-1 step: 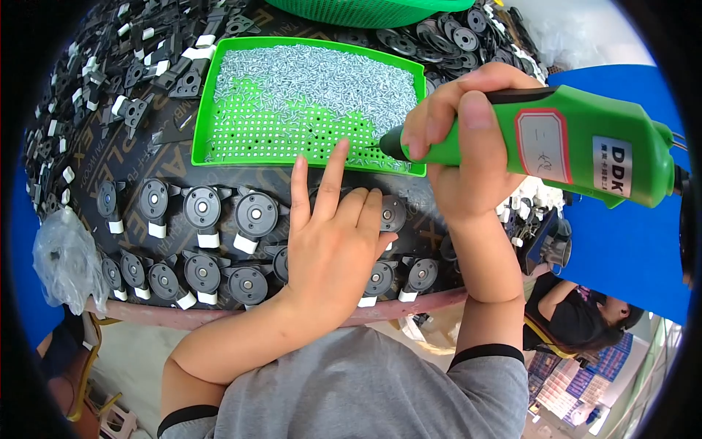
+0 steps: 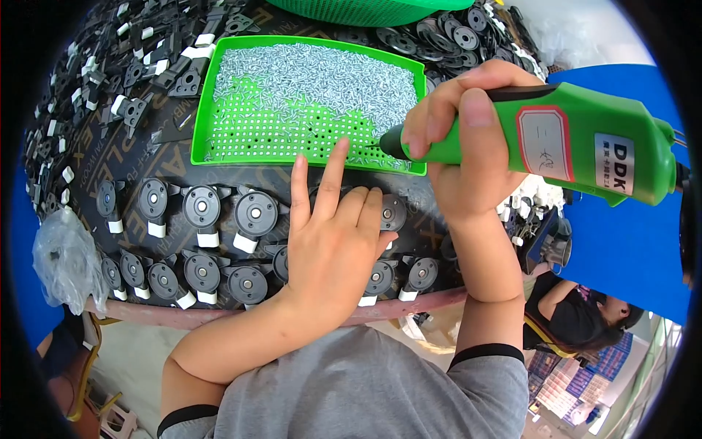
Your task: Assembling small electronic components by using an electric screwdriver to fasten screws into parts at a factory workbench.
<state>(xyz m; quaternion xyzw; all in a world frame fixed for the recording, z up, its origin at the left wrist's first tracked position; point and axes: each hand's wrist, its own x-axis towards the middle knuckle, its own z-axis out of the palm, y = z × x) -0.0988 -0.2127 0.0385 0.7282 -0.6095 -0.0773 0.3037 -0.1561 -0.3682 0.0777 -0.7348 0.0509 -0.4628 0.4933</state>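
Note:
My right hand point(image 2: 475, 139) is wrapped round a green and black electric screwdriver point(image 2: 541, 139). Its dark nose and thin bit point left, over the right part of a green perforated tray point(image 2: 196, 139). Small silvery screws point(image 2: 322, 73) are heaped across the tray's far half, with a few scattered nearer. My left hand point(image 2: 333, 241) lies open above the rows of black round parts, two fingers stretched to the tray's near rim. Several black discs with white tabs point(image 2: 202, 206) stand in two rows in front of the tray; some are hidden under my left hand.
Black brackets with white ends point(image 2: 131, 113) are piled at the left. Loose black discs point(image 2: 464, 38) lie behind the tray, beside a green basket point(image 2: 365, 13). A clear plastic bag point(image 2: 69, 260) hangs at the left table edge. Another person point(image 2: 578, 314) is at the lower right.

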